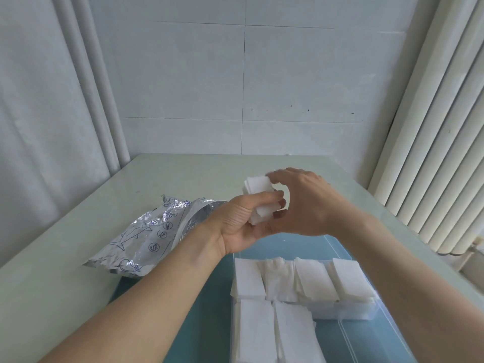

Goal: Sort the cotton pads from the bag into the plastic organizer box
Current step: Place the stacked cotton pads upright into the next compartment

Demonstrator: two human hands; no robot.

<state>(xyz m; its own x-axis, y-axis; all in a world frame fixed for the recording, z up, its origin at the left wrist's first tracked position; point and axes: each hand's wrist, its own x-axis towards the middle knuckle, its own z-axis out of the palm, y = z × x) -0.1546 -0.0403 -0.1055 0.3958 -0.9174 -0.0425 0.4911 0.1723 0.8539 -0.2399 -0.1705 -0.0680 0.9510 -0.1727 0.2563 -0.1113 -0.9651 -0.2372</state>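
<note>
Head view, looking down at a pale green table point(78, 258) set against a white tiled wall point(235, 74). Both forearms reach forward from the bottom of the frame and meet above the middle of the table.

The left hand point(243, 224) is palm up, its thumb and fingers curled round a small stack of white square pads point(260, 197). The right hand point(303, 203) arches over from the right, its fingertips touching the top edge of the same stack and its thumb at the lower edge, so it pinches the stack lightly. The stack is held in the air, above and beyond the far end of the box.

A crumpled silver foil bag point(152, 237) with blue line drawings lies on the table to the left of the hands, its mouth open toward them.

The clear plastic box point(348, 326) sits near the bottom right, on a blue mat point(209, 297). Inside it, more white pads point(301, 281) stand in rows: four stacks across the far row, two stacks in the near row on its left side.

Vertical blinds point(432, 153) hang on the right; a white curtain point(39, 127) hangs on the left.
</note>
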